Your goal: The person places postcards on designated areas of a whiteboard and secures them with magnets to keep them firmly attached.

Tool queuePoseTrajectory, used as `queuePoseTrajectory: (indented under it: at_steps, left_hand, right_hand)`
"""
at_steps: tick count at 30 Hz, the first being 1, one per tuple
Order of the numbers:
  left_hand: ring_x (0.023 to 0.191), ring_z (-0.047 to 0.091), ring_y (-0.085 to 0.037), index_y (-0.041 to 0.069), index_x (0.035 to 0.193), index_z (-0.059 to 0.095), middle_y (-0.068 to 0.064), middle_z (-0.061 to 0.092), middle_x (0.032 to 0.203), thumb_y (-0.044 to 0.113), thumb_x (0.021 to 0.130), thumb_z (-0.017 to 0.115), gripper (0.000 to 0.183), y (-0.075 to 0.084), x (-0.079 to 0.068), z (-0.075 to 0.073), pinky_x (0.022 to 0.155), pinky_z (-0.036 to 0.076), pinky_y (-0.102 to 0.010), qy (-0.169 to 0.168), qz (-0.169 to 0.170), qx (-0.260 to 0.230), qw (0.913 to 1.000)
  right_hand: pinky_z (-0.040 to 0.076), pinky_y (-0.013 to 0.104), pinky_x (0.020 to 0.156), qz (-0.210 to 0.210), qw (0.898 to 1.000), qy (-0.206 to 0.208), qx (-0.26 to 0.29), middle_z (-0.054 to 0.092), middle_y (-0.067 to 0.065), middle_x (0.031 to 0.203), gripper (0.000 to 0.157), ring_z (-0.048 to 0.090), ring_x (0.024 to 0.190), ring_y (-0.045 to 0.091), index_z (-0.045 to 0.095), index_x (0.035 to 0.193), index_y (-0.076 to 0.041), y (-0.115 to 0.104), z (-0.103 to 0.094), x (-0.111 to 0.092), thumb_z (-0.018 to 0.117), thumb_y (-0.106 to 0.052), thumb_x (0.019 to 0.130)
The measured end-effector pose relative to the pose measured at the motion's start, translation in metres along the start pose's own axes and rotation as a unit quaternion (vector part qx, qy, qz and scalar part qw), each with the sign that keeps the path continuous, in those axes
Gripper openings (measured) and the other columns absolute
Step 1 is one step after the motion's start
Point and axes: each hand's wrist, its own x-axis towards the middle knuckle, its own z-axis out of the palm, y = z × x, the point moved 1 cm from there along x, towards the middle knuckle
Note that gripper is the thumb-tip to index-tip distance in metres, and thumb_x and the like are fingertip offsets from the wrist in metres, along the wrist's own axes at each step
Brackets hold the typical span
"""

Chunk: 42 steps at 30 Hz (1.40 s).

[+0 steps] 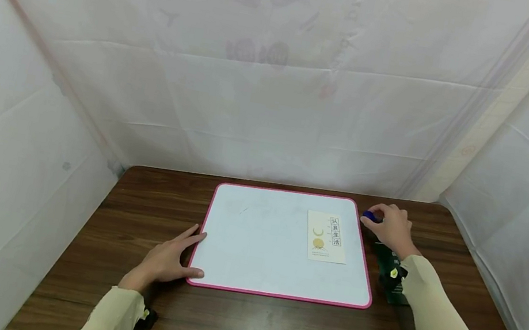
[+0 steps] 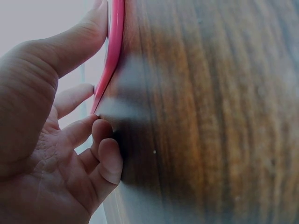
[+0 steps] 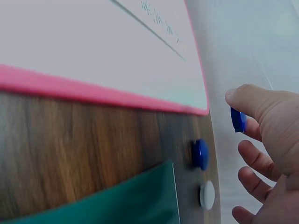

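A whiteboard (image 1: 252, 239) with a pink rim lies on the wooden table. At its near left corner rests my left hand (image 1: 164, 259), thumb on the front edge and fingertips along the left edge. In the left wrist view the thumb (image 2: 79, 42) touches the pink rim and the last fingers bend toward the wood. Just past the board's right edge, my right hand (image 1: 392, 228) pinches a round blue magnet (image 3: 238, 120) between thumb and index finger. A cream card (image 1: 326, 237) with dark characters and a yellow drawing lies on the board's right part.
Another blue magnet (image 3: 200, 154) and a white magnet (image 3: 207, 195) sit on the table beyond the board's right side. A dark green packet (image 1: 390, 274) lies under my right wrist. White sheeting (image 1: 272, 119) hangs behind the table and at both sides.
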Motion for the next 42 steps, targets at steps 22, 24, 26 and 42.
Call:
queuePoseTrajectory:
  at_steps: [22,24,26,42]
  left_hand:
    - [0.139,0.044,-0.050,0.018,0.157,0.045,-0.013,0.027,0.168,0.056,0.079,0.084,0.095,0.003,-0.002,-0.002,0.102,0.033,-0.078,0.002,-0.002,-0.003,1.0000]
    - [0.139,0.044,-0.050,0.018,0.157,0.045,-0.014,0.027,0.168,0.056,0.080,0.084,0.095,0.003,-0.002,-0.002,0.102,0.033,-0.078,0.001,-0.001,-0.003,1.0000]
    - [0.139,0.044,-0.051,0.018,0.157,0.045,-0.014,0.027,0.168,0.056,0.080,0.083,0.095,0.003,-0.002,-0.002,0.102,0.034,-0.078,0.000,-0.001,-0.003,1.0000]
    - [0.138,0.045,-0.052,0.018,0.157,0.045,-0.013,0.027,0.168,0.057,0.080,0.083,0.095,0.006,-0.003,-0.002,0.102,0.034,-0.078,-0.001,0.001,-0.006,1.0000]
  right_hand:
    - [0.035,0.053,0.087,0.006,0.999,-0.021,0.027,0.060,0.016,0.105,0.040,0.047,0.102,0.035,0.067,0.125,0.000,-0.033,0.023,0.016,0.074,-0.027,0.096]
    - [0.033,0.051,0.085,0.005,0.999,-0.023,0.027,0.059,0.016,0.103,0.040,0.046,0.101,0.034,0.068,0.124,-0.001,-0.036,0.024,0.016,0.075,-0.027,0.095]
    - [0.033,0.051,0.084,0.002,0.999,-0.025,0.027,0.060,0.016,0.103,0.040,0.046,0.101,0.034,0.068,0.124,-0.001,-0.039,0.025,0.017,0.075,-0.027,0.095]
    - [0.036,0.056,0.092,0.004,0.999,-0.036,0.025,0.065,0.017,0.111,0.039,0.048,0.108,0.036,0.070,0.124,-0.004,-0.050,0.040,0.028,0.076,-0.028,0.094]
